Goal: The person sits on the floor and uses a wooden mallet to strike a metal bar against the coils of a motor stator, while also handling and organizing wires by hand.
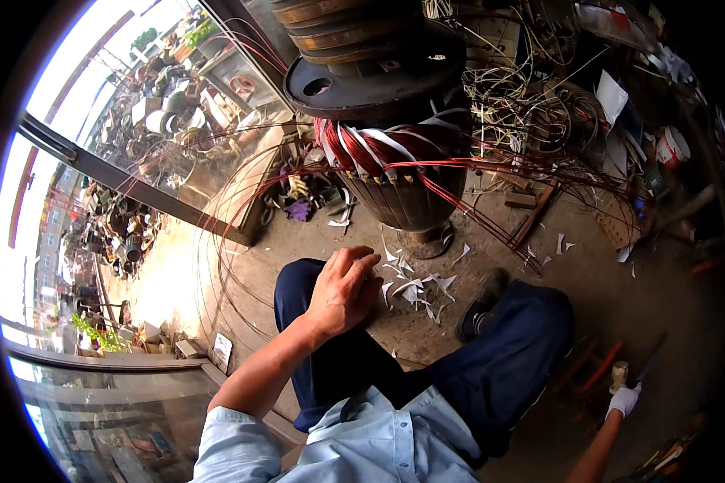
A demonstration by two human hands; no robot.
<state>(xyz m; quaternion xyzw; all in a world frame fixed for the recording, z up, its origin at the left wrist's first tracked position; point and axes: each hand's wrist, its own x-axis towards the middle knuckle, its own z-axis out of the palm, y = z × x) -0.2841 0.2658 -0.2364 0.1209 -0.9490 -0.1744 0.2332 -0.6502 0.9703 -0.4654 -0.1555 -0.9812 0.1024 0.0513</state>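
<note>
My left hand [345,291], bare and loosely spread, rests at my left knee with nothing seen in it. Far to the right, my right hand [623,400], in a white glove, reaches low and has its fingers closed. A thin dark blade-like tool [652,358] sticks up from it, too dim to name surely. Beside those fingers is a pale cylindrical piece [619,374]. In front of me stands a large motor rotor [395,197] on end, with a black disc [374,87] above. Red wires [370,149] and white insulation strips wrap around it, with long wire ends fanning both ways.
White paper-like scraps [415,291] litter the floor between my feet. Tangled pale wire [532,105] heaps at the back right, near a white bucket [672,146]. At left are a glass door frame [137,181] and scrap piles outside. A red metal frame [592,366] lies low right.
</note>
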